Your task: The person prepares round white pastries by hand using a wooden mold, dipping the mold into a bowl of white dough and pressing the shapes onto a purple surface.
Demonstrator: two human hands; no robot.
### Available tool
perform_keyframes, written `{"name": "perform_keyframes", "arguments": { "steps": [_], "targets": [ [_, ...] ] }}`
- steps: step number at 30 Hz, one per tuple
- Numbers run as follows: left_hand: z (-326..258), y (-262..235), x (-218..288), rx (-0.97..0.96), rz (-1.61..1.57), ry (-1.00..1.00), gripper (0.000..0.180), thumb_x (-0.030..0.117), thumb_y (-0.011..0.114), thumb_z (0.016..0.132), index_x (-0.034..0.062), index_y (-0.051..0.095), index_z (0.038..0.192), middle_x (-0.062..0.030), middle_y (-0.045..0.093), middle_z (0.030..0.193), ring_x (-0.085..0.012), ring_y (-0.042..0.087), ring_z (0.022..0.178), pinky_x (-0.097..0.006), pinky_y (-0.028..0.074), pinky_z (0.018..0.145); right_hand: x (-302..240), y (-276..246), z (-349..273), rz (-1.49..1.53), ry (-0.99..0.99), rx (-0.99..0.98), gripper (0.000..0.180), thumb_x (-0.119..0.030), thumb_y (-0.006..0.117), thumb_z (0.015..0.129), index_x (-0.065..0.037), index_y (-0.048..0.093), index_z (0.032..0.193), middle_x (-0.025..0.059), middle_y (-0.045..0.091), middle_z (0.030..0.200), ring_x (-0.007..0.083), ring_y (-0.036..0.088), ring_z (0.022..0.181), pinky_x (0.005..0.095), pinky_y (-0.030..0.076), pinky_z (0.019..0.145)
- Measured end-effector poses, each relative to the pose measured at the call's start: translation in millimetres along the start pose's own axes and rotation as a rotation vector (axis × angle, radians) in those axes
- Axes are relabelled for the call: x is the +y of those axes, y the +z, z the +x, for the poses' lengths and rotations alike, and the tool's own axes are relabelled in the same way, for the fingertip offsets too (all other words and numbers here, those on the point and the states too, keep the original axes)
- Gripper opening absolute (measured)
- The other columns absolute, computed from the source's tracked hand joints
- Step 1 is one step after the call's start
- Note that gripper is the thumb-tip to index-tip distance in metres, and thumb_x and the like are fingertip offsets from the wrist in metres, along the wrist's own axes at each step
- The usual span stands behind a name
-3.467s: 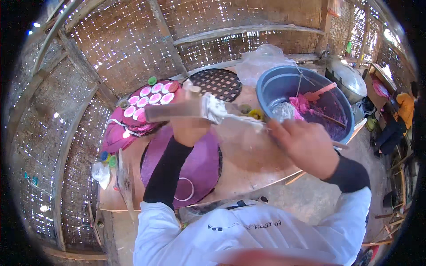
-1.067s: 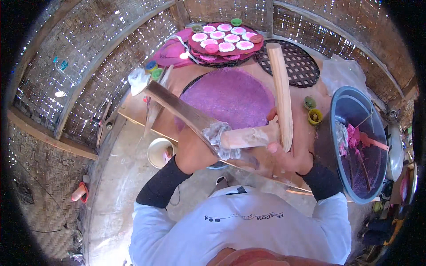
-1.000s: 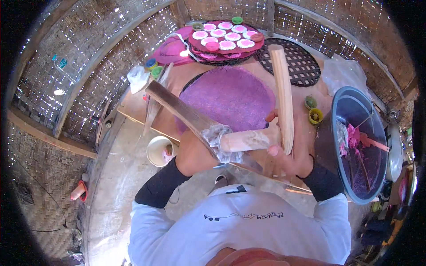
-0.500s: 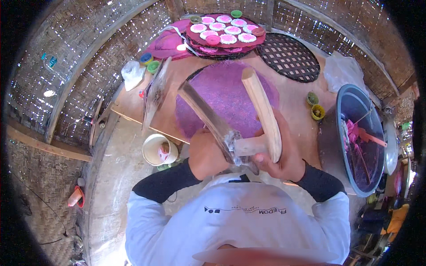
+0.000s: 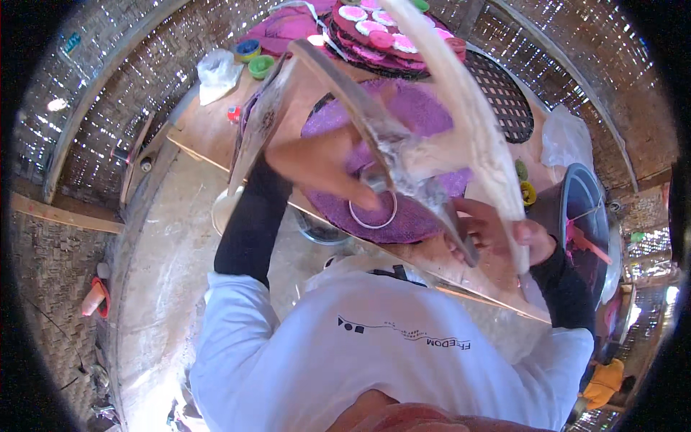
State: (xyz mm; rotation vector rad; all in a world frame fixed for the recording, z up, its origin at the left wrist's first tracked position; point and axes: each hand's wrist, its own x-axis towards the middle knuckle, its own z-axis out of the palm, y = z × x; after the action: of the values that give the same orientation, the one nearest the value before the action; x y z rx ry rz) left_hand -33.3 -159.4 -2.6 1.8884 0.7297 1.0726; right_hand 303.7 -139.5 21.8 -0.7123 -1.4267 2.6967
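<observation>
My right hand (image 5: 504, 237) is closed around the lower end of a wooden tool (image 5: 471, 129) made of two curved bars joined by a short crosspiece. The tool is tilted in the air above the table, its pale bar on the right and its darker, powder-smeared bar on the left. My left hand (image 5: 317, 162) reaches forward over a round purple mat (image 5: 432, 201), blurred by motion, its fingers partly hidden behind the dark bar. Its thumb overlaps a thin white ring (image 5: 373, 226) above or on the mat; whether the hand grips the ring I cannot tell.
Stacked trays with pink-and-white discs (image 5: 371, 27) stand at the back, beside a black lattice tray (image 5: 504, 93). A large grey tub (image 5: 576, 194) is at the right. Small bowls (image 5: 260, 67) and a plastic bag (image 5: 218, 68) lie back left; a white bucket (image 5: 223, 209) stands below the table edge.
My left hand has let go of the wooden tool and moved forward over the mat. The tool has shifted up and right in my right hand. The white ring has come into view.
</observation>
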Motion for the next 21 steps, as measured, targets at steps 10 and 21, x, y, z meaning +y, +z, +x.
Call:
{"name": "perform_keyframes", "arguments": {
  "steps": [10,21],
  "targets": [
    [33,-16,-42,0.252,-1.475,0.459,0.093,0.075,0.029,0.071,0.0104,0.016,0.137,-0.0099,0.025,0.139,-0.0357,0.019,0.128,-0.051,0.018,0.102,-20,-7,25,-0.149,0.149,0.017,0.072,-0.052,0.045,0.081,-0.001,0.03,0.129,0.0169,0.049,0.113,0.0246,0.05,0.101,0.0352,0.038,0.087],
    [16,-6,-81,0.231,-1.489,0.541,0.059,0.053,0.047,0.078,0.0082,0.042,0.116,-0.0102,0.041,0.113,-0.0282,0.043,0.11,-0.036,0.037,0.092,-21,-16,46,-0.215,0.338,0.047,0.077,-0.063,0.037,0.08,-0.001,0.035,0.126,0.0146,0.05,0.112,0.0229,0.051,0.1,0.0337,0.038,0.087]
  ]
}}
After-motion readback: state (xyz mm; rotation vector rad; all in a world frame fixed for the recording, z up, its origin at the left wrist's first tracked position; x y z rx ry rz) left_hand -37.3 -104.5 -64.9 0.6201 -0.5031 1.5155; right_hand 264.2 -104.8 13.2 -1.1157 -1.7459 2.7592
